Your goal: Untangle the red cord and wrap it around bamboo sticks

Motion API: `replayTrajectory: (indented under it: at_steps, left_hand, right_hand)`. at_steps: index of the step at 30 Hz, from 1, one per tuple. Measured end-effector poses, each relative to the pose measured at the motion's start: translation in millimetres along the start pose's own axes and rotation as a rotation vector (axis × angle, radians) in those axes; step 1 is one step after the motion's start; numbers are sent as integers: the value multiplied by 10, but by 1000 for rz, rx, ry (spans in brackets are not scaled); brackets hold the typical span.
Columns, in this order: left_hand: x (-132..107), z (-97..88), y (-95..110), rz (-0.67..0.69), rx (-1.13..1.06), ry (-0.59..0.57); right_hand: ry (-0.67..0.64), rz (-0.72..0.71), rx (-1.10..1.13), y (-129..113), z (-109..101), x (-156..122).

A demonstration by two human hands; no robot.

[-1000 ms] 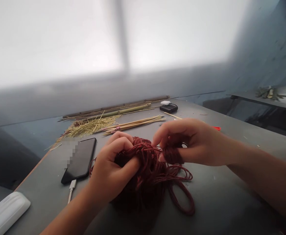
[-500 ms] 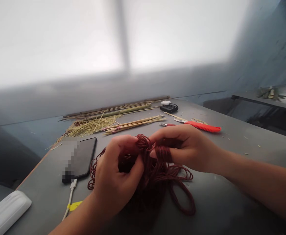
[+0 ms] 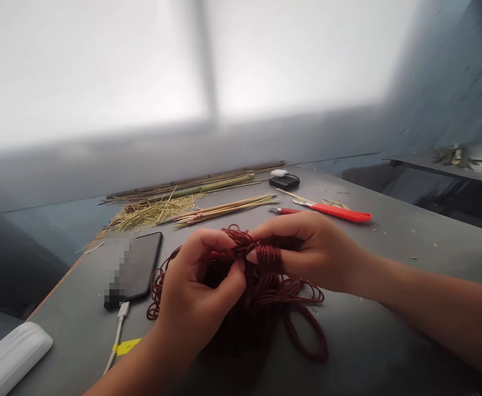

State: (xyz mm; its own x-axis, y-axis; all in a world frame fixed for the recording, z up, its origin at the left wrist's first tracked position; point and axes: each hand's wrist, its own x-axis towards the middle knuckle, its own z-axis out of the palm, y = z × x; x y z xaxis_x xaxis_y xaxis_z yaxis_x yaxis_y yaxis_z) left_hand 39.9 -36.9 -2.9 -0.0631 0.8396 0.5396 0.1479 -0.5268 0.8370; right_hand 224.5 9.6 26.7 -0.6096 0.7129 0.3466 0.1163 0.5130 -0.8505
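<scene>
A tangled bundle of dark red cord [image 3: 274, 308] lies on the grey table [image 3: 389, 308], and both hands work in it. My left hand [image 3: 195, 297] is closed, with strands pinched between thumb and fingers at the top of the bundle. My right hand [image 3: 311, 250] is closed too; several turns of the cord are wound round its thumb, and its fingertips meet those of the left hand. Loose loops spill out to the right and toward me.
A black phone [image 3: 136, 269] with a white cable [image 3: 117, 335] lies left of the cord. Behind are bamboo sticks [image 3: 224, 208], a pile of straw-like shavings [image 3: 150, 214], long bamboo stalks [image 3: 195, 186], a red-handled knife [image 3: 335, 212], a small black device [image 3: 284, 180] and a white object [image 3: 7, 357] at lower left.
My right hand has drawn down and left toward the left hand, uncovering the red knife behind it. My left hand has shifted its grip on the cord, and loops now show at its left.
</scene>
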Motion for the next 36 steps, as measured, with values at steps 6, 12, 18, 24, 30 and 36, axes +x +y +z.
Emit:
replayTrajectory:
  at_steps: [6, 12, 18, 24, 30, 36]
  left_hand:
    - [-1, -16, 39, -33, 1, -25]
    - [28, -24, 43, -61, 37, 52]
    - [113, -88, 29, -100, 39, 166]
    - [72, -118, 39, -159, -63, 19]
    - [40, -38, 32, -260, -178, -233]
    - [93, -79, -36, -485, -564, -137]
  right_hand:
    - [78, -54, -78, -7, 14, -22]
    - [90, 20, -17, -34, -7, -20]
    - [298, 57, 32, -120, -163, 55]
    - [247, 74, 78, -95, -140, 66]
    - [44, 59, 165, -24, 46, -4]
    - [101, 116, 208, -52, -5, 16]
